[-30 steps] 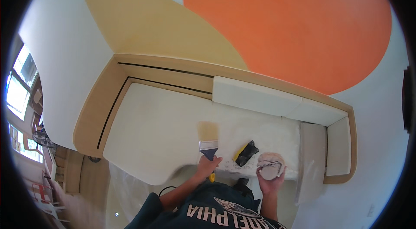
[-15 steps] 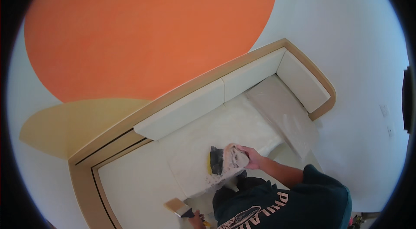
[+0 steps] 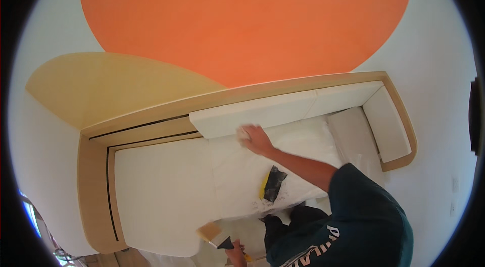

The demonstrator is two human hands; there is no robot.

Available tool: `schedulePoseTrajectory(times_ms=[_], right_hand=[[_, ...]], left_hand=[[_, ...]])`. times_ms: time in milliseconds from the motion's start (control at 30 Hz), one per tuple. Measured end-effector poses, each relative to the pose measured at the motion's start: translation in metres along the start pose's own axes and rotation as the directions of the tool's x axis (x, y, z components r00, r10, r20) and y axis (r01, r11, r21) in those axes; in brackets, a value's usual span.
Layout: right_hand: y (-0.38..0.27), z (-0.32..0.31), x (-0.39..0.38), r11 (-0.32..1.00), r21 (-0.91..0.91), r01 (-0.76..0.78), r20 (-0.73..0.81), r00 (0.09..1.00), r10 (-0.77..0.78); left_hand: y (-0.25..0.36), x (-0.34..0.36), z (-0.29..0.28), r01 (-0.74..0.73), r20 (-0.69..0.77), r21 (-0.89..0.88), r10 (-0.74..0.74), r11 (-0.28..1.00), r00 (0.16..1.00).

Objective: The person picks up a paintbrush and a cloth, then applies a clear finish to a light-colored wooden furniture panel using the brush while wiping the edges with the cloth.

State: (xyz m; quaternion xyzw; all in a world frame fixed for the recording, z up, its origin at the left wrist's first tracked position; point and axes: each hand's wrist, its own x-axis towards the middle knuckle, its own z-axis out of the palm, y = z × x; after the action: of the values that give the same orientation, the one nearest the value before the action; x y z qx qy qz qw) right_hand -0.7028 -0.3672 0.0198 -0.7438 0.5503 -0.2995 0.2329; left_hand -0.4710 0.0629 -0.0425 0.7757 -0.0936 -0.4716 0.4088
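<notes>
At the lower middle, my left hand (image 3: 236,253) is closed round the handle of a wide paintbrush (image 3: 211,233), its tan bristles pointing up and left. My right arm stretches across the seat, and my right hand (image 3: 257,139) is at the lower edge of the long white back cushion (image 3: 257,113). Its fingers are closed on a crumpled pale cloth (image 3: 243,134), blurred and mostly hidden. On the white seat cushion (image 3: 273,158) near me lies a dark grey, sheet-like piece (image 3: 275,184) with a yellow edge. Dark specks are scattered beside it.
A wooden frame (image 3: 93,191) with black strips encloses the bench. Translucent plastic sheeting (image 3: 353,138) covers its right end, beside an upright side cushion (image 3: 388,124). On the wall behind are a large orange shape (image 3: 242,19) and a tan one (image 3: 126,77).
My right hand has moved the pale cloth away from the dark piece, up and left to the back cushion. The view has turned leftward. My left hand still holds the paintbrush.
</notes>
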Motion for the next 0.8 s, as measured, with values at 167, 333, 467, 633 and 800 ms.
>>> schedulePoseTrajectory(times_ms=[167,333,467,633,800], right_hand=[[0.001,0.053,0.172,0.793,-0.485,0.369,-0.064,0.889,-0.453],[0.075,0.071,0.215,0.594,-0.603,0.533,0.138,0.803,-0.58],[0.149,-0.002,0.183,0.716,-0.456,0.529,0.173,0.841,-0.512],[0.211,-0.114,0.137,0.652,-0.661,0.37,0.195,0.925,-0.327],[0.138,-0.016,0.181,0.786,-0.43,0.444,0.104,0.889,-0.445]], left_hand=[[-0.014,0.002,-0.008,0.18,-0.155,0.048,-0.171,0.982,0.973],[-0.011,0.007,0.005,0.345,-0.2,0.066,-0.326,0.936,0.924],[-0.043,0.007,0.017,0.261,-0.176,0.049,-0.249,0.964,0.952],[-0.073,-0.01,0.062,0.276,-0.18,-0.055,-0.281,0.96,0.943],[-0.076,-0.014,0.08,0.287,-0.104,-0.061,-0.292,0.956,0.951]])
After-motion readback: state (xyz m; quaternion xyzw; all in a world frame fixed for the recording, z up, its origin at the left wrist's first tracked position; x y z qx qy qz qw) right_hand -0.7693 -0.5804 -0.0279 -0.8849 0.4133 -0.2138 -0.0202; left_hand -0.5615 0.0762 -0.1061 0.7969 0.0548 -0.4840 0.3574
